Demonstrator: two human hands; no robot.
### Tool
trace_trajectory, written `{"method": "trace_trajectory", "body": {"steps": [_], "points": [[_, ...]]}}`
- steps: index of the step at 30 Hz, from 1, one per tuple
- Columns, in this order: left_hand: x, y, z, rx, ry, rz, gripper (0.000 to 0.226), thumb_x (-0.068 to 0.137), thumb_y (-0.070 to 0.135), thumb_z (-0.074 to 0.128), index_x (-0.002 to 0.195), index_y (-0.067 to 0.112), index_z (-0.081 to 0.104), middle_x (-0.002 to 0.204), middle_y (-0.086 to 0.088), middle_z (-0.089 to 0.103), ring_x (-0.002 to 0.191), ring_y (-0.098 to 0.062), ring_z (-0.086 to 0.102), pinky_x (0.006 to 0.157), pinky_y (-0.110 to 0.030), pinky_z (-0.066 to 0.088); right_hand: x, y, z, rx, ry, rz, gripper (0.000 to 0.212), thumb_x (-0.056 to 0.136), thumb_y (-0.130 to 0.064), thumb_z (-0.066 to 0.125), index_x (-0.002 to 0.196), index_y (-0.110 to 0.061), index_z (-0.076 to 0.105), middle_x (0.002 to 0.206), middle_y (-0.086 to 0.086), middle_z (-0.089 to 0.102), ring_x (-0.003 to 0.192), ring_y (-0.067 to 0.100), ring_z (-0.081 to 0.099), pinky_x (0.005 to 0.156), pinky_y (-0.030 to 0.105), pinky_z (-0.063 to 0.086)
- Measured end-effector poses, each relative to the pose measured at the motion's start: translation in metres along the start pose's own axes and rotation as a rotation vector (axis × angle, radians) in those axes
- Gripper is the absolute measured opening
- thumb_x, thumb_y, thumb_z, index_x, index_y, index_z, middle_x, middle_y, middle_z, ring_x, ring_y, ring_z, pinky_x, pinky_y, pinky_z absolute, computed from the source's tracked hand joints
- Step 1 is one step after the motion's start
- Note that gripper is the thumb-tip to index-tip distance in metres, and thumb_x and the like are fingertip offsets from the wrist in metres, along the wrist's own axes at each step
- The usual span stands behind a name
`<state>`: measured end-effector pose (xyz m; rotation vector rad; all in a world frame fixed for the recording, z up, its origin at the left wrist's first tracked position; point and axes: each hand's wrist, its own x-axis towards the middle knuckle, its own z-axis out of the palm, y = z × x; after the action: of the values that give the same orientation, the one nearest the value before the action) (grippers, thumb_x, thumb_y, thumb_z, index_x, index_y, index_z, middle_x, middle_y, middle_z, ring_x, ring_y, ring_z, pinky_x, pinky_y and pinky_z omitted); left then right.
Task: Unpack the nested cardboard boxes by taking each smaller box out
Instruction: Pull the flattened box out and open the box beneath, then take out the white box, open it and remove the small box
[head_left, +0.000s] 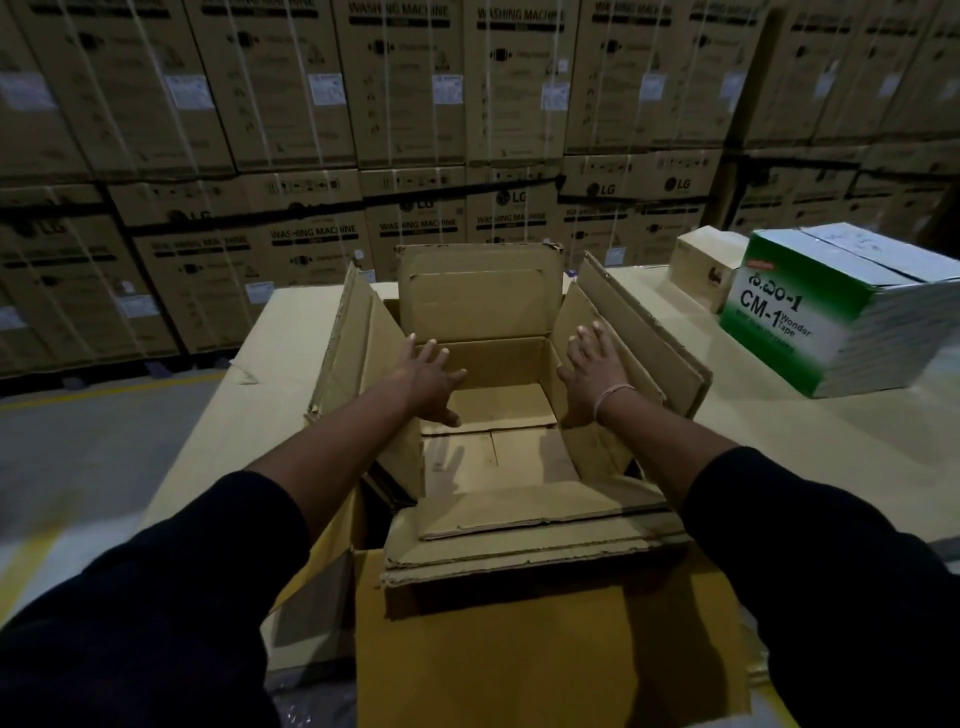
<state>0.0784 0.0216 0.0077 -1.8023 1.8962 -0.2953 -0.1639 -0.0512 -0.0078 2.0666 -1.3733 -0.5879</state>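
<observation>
1. Nested boxes. The open inner box (493, 410) sits inside the outer box (545, 649), which rests on the cardboard-covered surface (779, 431) directly in front of you. All the flaps stand up or fold outward. The inner box's floor is bare; no smaller box shows inside it.

2. Key relation. The inner box lies straight ahead of and below both hands, centred between them. Its left wall faces your left hand (434, 382) and its right wall faces your right hand (592, 376). From this view the box's opening looks roughly square, so no long axis can be named with confidence. Neither hand is clearly nearer.

3. Hand state. Both hands are open with fingers spread and grip nothing. The left hand hovers over the opening near the left wall, palm down. The right hand lies flat against the inner face of the right wall or flap; actual contact looks likely but cannot be confirmed.

4. Arm pose. Both forearms reach forward, nearly parallel, sleeves pushed back from the wrists.

5. Judgement. To lift the inner box out, you would probably press both walls from the inside and draw upward evenly.

6. Surroundings. A green-and-white tape carton (831, 322) and a small brown box (704, 270) stand well apart at right.
</observation>
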Motion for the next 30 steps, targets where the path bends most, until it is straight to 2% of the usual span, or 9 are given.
{"method": "trace_trajectory", "body": {"steps": [7,12,16,24,27,30], "points": [[-0.008,0.016,-0.026,-0.389,0.132,0.000,0.097,0.092,0.075,0.045,0.162,0.031,-0.006,0.169,-0.014,-0.012,0.156,-0.037,-0.009,0.125,-0.057,0.002,-0.009,0.026,-0.013,0.184,0.046,0.052,0.102,0.087,-0.085,0.041,0.165,-0.024,0.018,0.172,0.019,-0.001,0.157,0.043,-0.013,0.121,0.064,-0.015],[-0.019,0.035,-0.059,-0.589,0.275,-0.043,0.093,0.096,0.066,0.047,0.163,0.029,-0.007,0.167,-0.015,-0.020,0.154,-0.035,-0.018,0.124,-0.053,0.001,-0.017,0.065,-0.020,0.491,0.128,0.071,0.097,0.089,-0.084,0.039,0.164,-0.026,0.020,0.172,0.019,-0.001,0.157,0.043,-0.011,0.122,0.062,-0.011],[-0.025,0.065,-0.088,-0.758,0.371,-0.096,0.088,0.099,0.060,0.046,0.163,0.028,-0.005,0.167,-0.013,-0.022,0.154,-0.033,-0.020,0.124,-0.055,0.002,-0.040,0.108,-0.013,0.716,0.196,0.095,0.099,0.091,-0.083,0.036,0.166,-0.026,0.009,0.172,0.018,-0.004,0.157,0.041,-0.013,0.123,0.060,-0.010],[-0.029,0.154,-0.152,-0.943,0.538,-0.033,0.081,0.102,0.056,0.043,0.164,0.029,-0.003,0.168,-0.006,-0.023,0.154,-0.027,-0.020,0.123,-0.055,0.004,-0.100,0.209,0.061,1.090,0.324,0.205,0.087,0.097,-0.075,0.037,0.164,-0.021,0.023,0.172,0.018,0.005,0.159,0.036,-0.009,0.124,0.053,-0.010],[-0.021,0.197,-0.179,-0.976,0.592,0.027,0.080,0.103,0.056,0.043,0.163,0.032,-0.003,0.168,-0.003,-0.022,0.155,-0.025,-0.020,0.122,-0.056,0.007,-0.122,0.239,0.101,1.168,0.363,0.276,0.085,0.097,-0.074,0.037,0.161,-0.019,0.030,0.170,0.018,0.015,0.159,0.037,-0.001,0.126,0.054,-0.002],[-0.009,0.246,-0.203,-0.987,0.616,0.093,0.078,0.104,0.055,0.041,0.164,0.027,-0.001,0.169,-0.005,-0.020,0.155,-0.027,-0.018,0.123,-0.055,0.006,-0.148,0.267,0.145,1.237,0.368,0.348,0.086,0.093,-0.076,0.037,0.159,-0.020,0.034,0.167,0.017,0.021,0.157,0.036,0.010,0.126,0.054,0.006]]}}
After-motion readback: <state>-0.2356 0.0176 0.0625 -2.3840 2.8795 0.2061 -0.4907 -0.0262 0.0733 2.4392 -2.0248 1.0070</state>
